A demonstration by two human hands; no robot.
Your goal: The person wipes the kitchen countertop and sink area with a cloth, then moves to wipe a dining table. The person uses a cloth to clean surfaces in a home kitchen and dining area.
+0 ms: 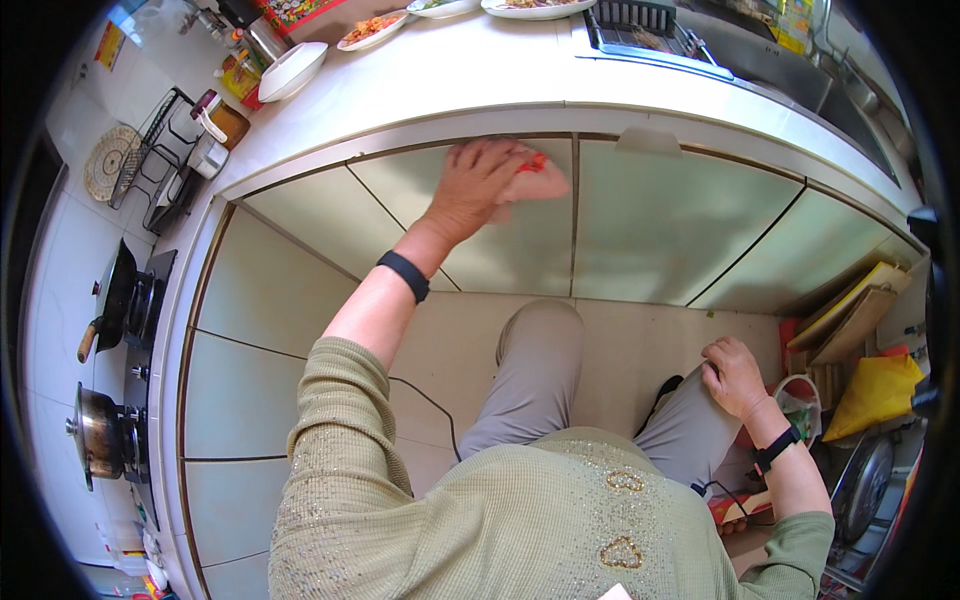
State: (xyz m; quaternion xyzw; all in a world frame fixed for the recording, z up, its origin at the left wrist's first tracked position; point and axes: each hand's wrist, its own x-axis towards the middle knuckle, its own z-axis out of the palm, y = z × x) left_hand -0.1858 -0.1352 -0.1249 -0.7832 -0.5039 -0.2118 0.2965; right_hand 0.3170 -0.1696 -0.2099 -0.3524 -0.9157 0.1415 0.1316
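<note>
My left hand (480, 180) presses a pale pink cloth with a red mark (541, 180) against the upper part of a pale green cabinet door (525, 247) under the counter. The cloth and fingertips are blurred, and part of the cloth is hidden under the palm. Resting on my bent right knee (694, 405) is my right hand (735, 375), its fingers curved over the trouser fabric and nothing held in it. To the right of the cloth is another pale green door (675, 217) with a small clear tab (649, 141) at its top edge.
Above the doors runs a white countertop (465, 82) bearing plates of food (373, 30), a white bowl (294, 71) and a sink (787, 75). A wok (116, 296) and a pot (101, 433) stand at left. A cable (431, 401) crosses the floor. Cutting boards (859, 315) and a bin (799, 397) are at right.
</note>
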